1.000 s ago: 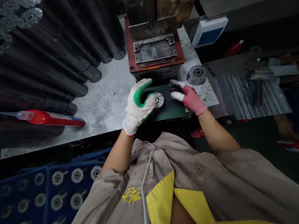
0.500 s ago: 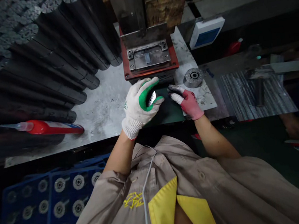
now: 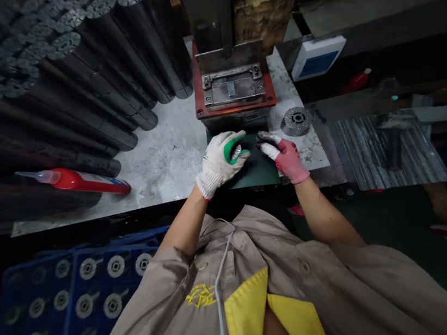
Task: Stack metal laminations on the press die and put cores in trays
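My left hand (image 3: 222,159), in a white glove with a green palm, curls around a shiny round metal piece (image 3: 236,152); most of it is hidden by the fingers. Both hands are over a dark green mat (image 3: 255,174) at the bench's front edge. My right hand (image 3: 288,160) wears a pink glove with white, blackened fingertips. Its fingers are pinched together, and whether something small is between them I cannot make out. Just right of it stands a short, slotted laminated metal core (image 3: 297,121). Behind the hands is a steel fixture (image 3: 233,89) on an orange-red base (image 3: 236,110).
Stacked dark cylinders (image 3: 102,90) with slotted ends fill the bench's left side. A red bottle (image 3: 85,181) with a pointed nozzle lies before them. Blue trays (image 3: 67,314) of metal cores are below left. A white-framed screen (image 3: 318,57) and a striped metal stack (image 3: 394,150) are at right.
The view has shifted slightly, so the bench appears farther right. My left hand still holds the round metal piece, now lower and more tilted. My right hand stays pinched beside it.
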The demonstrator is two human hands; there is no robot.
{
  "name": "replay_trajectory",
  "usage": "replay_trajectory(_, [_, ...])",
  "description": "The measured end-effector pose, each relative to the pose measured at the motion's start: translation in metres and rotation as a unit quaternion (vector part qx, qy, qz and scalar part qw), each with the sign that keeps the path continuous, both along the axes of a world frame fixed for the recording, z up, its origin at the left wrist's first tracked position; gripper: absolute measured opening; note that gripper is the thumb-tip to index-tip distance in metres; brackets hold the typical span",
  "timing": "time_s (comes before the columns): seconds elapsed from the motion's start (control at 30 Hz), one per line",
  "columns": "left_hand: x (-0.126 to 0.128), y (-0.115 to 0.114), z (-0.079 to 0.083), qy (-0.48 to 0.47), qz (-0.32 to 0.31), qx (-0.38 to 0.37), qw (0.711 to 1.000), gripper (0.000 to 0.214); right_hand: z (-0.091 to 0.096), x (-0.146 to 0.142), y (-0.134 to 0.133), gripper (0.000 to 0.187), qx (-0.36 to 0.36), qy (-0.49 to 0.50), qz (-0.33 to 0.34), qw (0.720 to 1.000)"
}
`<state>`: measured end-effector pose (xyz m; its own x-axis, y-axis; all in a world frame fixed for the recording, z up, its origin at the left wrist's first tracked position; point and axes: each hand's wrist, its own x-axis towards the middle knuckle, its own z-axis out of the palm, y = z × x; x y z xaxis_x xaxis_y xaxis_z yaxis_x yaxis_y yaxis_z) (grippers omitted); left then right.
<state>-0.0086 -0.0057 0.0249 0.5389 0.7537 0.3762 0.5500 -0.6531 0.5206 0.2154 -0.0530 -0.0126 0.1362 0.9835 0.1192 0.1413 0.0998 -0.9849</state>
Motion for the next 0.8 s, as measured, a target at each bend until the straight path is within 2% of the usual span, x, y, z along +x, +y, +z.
replay_trajectory(0.07, [-0.002,0.001,0.012,-0.013,-0.005,0.028,1.000,0.059,0.000,0.000,0.000,0.052,0.002,-0.011,-0.001,1.000])
replay_trajectory(0.13, [-0.001,0.003,0.015,-0.002,-0.008,0.045,0.999,0.062,0.000,0.001,-0.001,0.053,-0.001,-0.019,-0.005,1.000])
replay_trajectory(0.33, [0.011,0.008,-0.020,0.080,-0.003,-0.002,0.997,0.057,-0.004,0.000,0.002,0.051,-0.015,-0.010,0.009,1.000])
replay_trajectory(0.4, [0.014,0.008,-0.023,0.090,0.001,-0.011,0.996,0.058,-0.003,-0.001,0.003,0.051,-0.009,-0.016,0.008,1.000])
replay_trajectory(0.47, [0.011,0.007,-0.019,0.076,-0.003,-0.031,0.997,0.061,0.000,-0.002,0.001,0.052,-0.010,-0.021,0.006,1.000])
replay_trajectory(0.57, [-0.006,0.003,-0.013,-0.022,-0.017,-0.070,0.997,0.069,0.010,0.009,-0.009,0.050,0.000,-0.043,-0.016,0.999])
replay_trajectory(0.63, [-0.024,-0.002,-0.014,-0.136,0.020,-0.106,0.985,0.065,0.020,0.028,-0.016,0.047,0.031,-0.097,-0.058,0.993])
replay_trajectory(0.73, [-0.049,-0.008,-0.024,-0.303,0.132,-0.186,0.925,0.061,0.034,0.063,-0.011,0.048,0.074,-0.247,-0.125,0.958])
replay_trajectory(0.8, [-0.057,-0.009,-0.031,-0.357,0.167,-0.217,0.893,0.066,0.037,0.080,0.006,0.062,0.045,-0.357,-0.143,0.922])
